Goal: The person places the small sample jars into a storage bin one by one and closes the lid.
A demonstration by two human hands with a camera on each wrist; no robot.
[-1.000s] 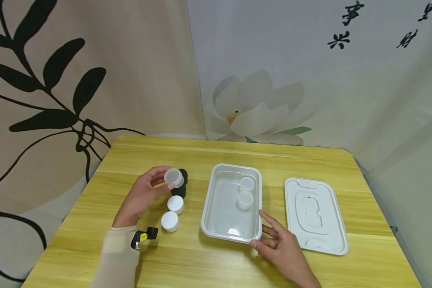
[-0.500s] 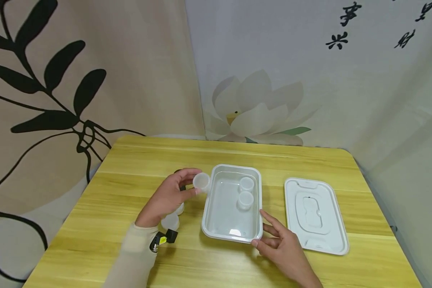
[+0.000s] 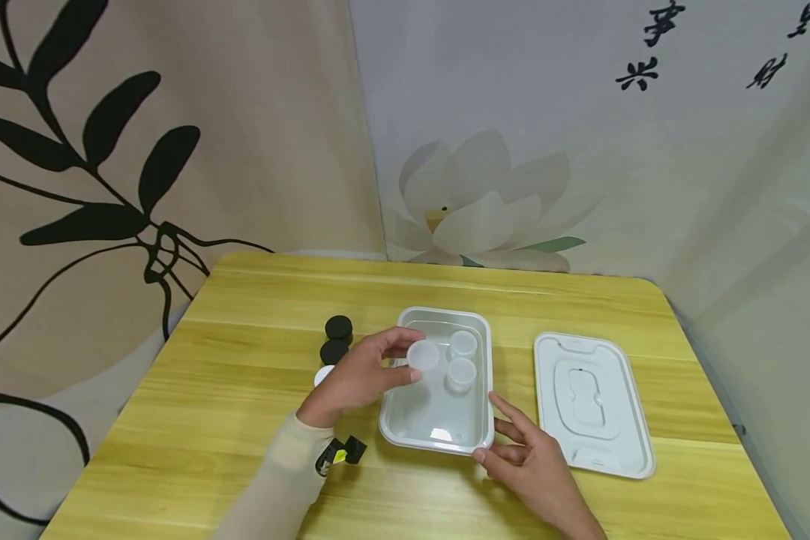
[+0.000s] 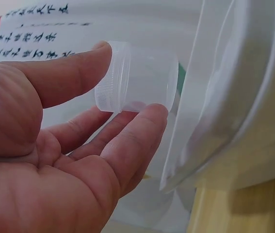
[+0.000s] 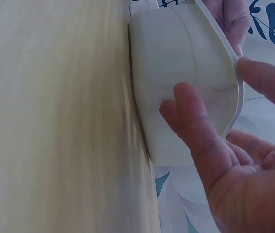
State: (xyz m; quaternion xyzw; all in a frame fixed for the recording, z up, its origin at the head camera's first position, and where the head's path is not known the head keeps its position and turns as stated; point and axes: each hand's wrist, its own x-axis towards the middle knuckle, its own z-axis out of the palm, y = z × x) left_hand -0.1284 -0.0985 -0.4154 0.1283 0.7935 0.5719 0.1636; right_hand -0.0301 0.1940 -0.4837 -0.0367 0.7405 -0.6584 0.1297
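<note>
In the head view my left hand (image 3: 361, 367) pinches a small translucent jar (image 3: 424, 355) over the left part of a white plastic box (image 3: 418, 420). The left wrist view shows the thumb on the jar's ribbed lid (image 4: 108, 87) and fingers beneath its body. Two similar jars stand inside the box near its right wall, a far one (image 3: 463, 343) and a near one (image 3: 460, 373). At the box's near right corner, my right hand (image 3: 529, 469) grips the rim between thumb and finger. Its other fingers (image 5: 190, 102) lie by the outer wall.
Left of the box stand two black round containers (image 3: 338, 328). A white round one (image 3: 322, 374) is mostly hidden behind my left hand. A white box lid (image 3: 590, 405) lies flat to the right on the wooden table (image 3: 688, 442). Curtains hang behind.
My left hand has carried the translucent jar rightward from beside the black containers to over the box. The right hand stays at the box corner. The two jars inside have not moved.
</note>
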